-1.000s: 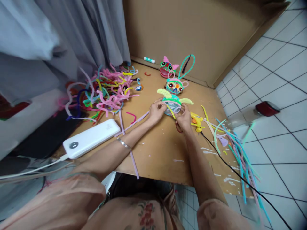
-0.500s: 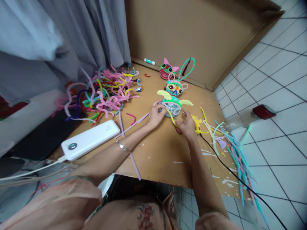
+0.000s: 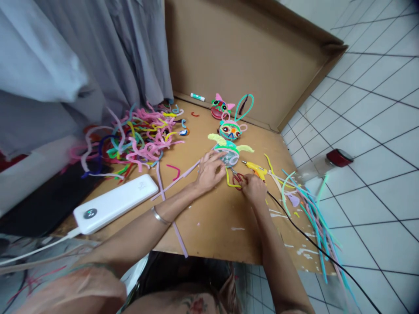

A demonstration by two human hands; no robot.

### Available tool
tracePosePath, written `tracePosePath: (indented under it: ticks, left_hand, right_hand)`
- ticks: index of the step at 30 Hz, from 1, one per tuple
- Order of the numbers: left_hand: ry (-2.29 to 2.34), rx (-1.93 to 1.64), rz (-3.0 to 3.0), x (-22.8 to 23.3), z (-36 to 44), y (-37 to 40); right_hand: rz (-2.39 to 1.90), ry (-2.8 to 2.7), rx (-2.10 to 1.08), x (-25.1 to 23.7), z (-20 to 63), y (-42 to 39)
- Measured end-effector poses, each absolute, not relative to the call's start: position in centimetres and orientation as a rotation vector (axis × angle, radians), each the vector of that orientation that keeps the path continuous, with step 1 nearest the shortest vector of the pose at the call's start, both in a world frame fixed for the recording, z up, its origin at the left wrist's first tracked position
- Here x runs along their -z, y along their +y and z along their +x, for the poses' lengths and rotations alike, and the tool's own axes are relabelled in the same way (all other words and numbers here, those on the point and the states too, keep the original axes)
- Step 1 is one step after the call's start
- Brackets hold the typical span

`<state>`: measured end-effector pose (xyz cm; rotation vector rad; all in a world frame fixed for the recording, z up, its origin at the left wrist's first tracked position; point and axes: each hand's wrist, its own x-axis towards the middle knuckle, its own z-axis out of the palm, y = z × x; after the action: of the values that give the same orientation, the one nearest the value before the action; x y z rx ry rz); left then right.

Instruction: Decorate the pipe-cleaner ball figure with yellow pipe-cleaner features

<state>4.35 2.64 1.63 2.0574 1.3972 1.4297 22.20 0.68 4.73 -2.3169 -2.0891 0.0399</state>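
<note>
My left hand (image 3: 209, 172) lies against the left side of a clear round craft head (image 3: 229, 158), fingers stretched over its front. Green trim, a pink band and pale yellow ear-like pieces decorate that head. My right hand (image 3: 254, 189) is closed around the red handles of a pair of scissors (image 3: 238, 179), whose tips point toward the head. A bent yellow pipe cleaner (image 3: 228, 179) runs down from beside my left fingertips and passes near the scissor handles. Whether the left thumb touches it I cannot tell.
Two finished-looking craft heads, one with pink rings (image 3: 230, 130) and one with pink ears (image 3: 218, 107), stand behind. Right lie a yellow glue gun (image 3: 257, 170) with a black cord and loose pipe cleaners (image 3: 316, 218). Left are a pipe-cleaner heap (image 3: 140, 135) and white power bank (image 3: 116, 203).
My right hand has left the yellow pipe cleaner and taken hold of the scissors. My left fingers have straightened out over the head. The view has shifted slightly.
</note>
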Motion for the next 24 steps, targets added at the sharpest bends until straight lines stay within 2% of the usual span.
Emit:
tracePosePath:
  ticks: [11,24]
  left_hand:
    - [1.401,-1.364,2.102,-1.7,4.3,2.9]
    - [1.383,-1.371,2.107,-1.2,4.2,3.0]
  right_hand:
    - [-2.427,-2.08,0.041,-4.6,21.8,0.8]
    - [-2.252,-2.173,0.046,-3.9,21.4,3.5]
